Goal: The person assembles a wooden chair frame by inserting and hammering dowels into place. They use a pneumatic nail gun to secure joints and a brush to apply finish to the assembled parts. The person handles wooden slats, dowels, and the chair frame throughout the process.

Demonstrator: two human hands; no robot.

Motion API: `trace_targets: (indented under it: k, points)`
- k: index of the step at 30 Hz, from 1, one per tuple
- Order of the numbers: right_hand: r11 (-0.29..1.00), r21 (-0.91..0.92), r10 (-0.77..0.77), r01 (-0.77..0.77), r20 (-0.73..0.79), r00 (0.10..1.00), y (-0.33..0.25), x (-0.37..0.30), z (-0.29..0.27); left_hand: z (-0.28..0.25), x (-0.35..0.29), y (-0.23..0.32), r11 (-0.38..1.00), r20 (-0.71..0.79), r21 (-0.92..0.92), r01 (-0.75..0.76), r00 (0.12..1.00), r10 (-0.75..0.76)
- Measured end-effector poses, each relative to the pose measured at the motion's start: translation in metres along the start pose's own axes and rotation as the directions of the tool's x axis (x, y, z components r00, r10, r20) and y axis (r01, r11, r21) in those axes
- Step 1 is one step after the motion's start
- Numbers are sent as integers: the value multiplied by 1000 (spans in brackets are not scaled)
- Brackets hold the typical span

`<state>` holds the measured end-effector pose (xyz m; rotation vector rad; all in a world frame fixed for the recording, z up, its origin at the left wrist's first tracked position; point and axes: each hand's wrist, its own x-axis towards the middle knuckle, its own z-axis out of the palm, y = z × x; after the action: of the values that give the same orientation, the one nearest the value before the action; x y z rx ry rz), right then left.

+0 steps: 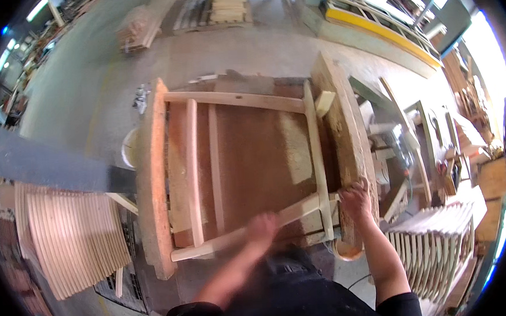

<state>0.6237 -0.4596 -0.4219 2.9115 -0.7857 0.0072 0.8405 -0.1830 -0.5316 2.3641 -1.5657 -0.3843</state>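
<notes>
Nearest to you, your left hand (262, 227) lies blurred on the near rail (240, 235) of a pale wooden frame (253, 158); whether its fingers are clenched on the rail or merely resting on it cannot be told through the blur; your right hand (355, 197) sits at the frame's near right corner, fingers curled down over the edge of the workbench (253, 158) just beside the right upright (317, 160), though what exactly they grasp is not clear; the frame lies flat on the brown bench top, made up of the slanting near rail, a far rail (232, 98) running across the back, the right upright, and two thinner slats (193, 167) standing side by side toward the left; the bench is bounded by a thick rough plank on the left (153, 181) and another on the right (344, 129), with a small pale block (324, 102) resting at the far right corner; to your left, below bench level, a stack of curved pale slats (75, 238) lies fanned out; to your right, a second stack of shaped wooden parts (437, 233) stands near the floor; beyond it, machinery and timber pieces (414, 136) crowd the right side; farther off, across the grey concrete floor (86, 87), pallets of stacked boards (226, 6) stand at the back, with a yellow-edged rack (378, 26) to the far right.
</notes>
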Motion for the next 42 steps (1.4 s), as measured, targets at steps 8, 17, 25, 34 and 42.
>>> trace_targets:
  k: [8, 17, 25, 34, 42]
  points:
    - [1000, -6, -8, 8, 21, 1000, -4, 9, -13, -24, -5, 10, 995, -41, 87, 50, 998, -46]
    - [999, 40, -5, 2, 88, 996, -3, 5, -8, -16, -3, 3, 980, -152, 194, 31, 988, -1]
    - [997, 70, -20, 19, 5, 1000, -1, 6, -5, -26, 0, 4, 989, -110, 142, 28, 994, -12]
    - [1000, 21, -8, 8, 3, 1000, -5, 10, -8, -26, 3, 5, 994, -155, 110, 29, 988, -12]
    - [999, 37, 7, -7, -15, 1000, -8, 11, -16, -22, -1, 4, 982, -147, 189, 13, 989, 15]
